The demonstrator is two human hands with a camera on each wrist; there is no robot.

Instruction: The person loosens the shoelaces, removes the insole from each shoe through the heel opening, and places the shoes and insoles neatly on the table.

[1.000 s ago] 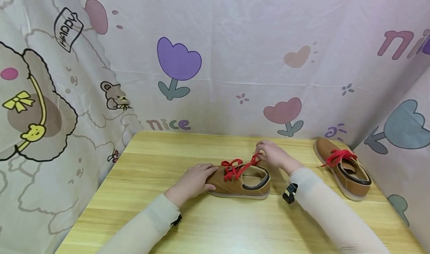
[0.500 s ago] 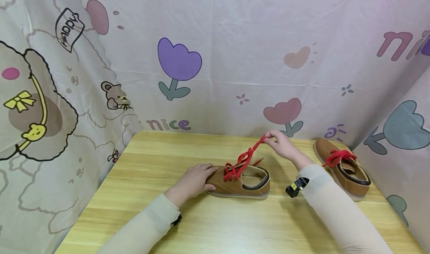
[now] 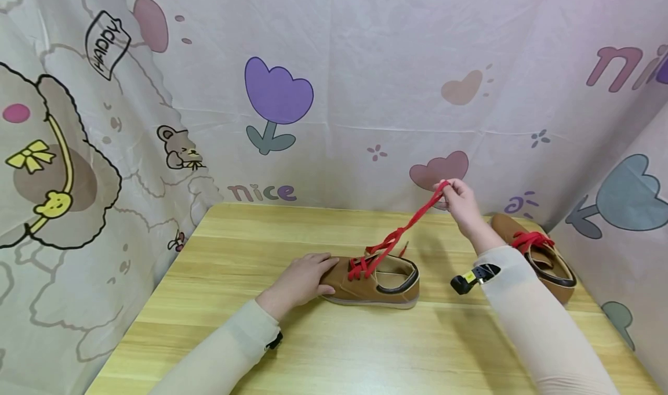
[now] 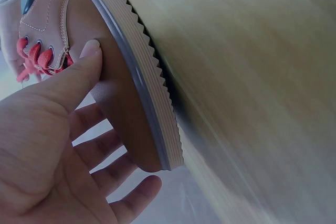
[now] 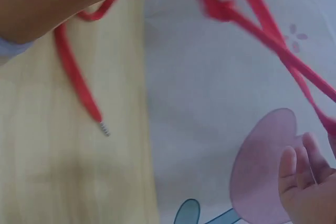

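Brown shoe (image 4: 121,111), toothed sole (image 4: 150,72) distinct only from left wrist

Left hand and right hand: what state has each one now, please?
Left hand: holding the brown shoe by its toe.
Right hand: pinching the red lace.

right wrist: right hand (image 5: 307,184) cropped | lace knot (image 5: 218,10) blurred | head: sleeve (image 3: 543,322) part-hides second shoe (image 3: 562,280)

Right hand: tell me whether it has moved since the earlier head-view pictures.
Yes, up and to the right: the right hand has gone from below the printed pink tulip to partly covering it.
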